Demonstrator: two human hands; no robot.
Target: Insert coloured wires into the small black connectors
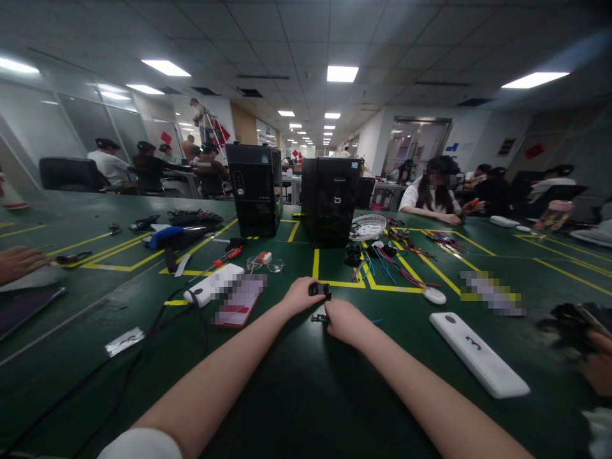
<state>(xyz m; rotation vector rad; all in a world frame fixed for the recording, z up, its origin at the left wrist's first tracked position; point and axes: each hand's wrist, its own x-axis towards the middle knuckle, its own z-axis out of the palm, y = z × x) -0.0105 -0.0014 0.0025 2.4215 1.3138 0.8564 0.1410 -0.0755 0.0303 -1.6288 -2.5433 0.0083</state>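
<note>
Over the middle of the green table, my left hand (300, 294) is closed on a small black plastic part (319, 291). My right hand (345, 320) is curled shut just below and to the right of it, fingertips close to the part. A small green piece (319, 317) pokes out at the right hand's fingers, and a thin blue wire (377, 321) shows on its other side. What lies inside the right fingers is hidden.
Two black computer towers (253, 191) (329, 201) stand ahead. A phone (240, 301), white power bank (215, 284), glasses (270, 264) and screwdriver (227, 256) lie left. Coloured wires (382, 260), a white basket (368, 226) and another power bank (478, 354) are right. A person (433, 191) sits opposite.
</note>
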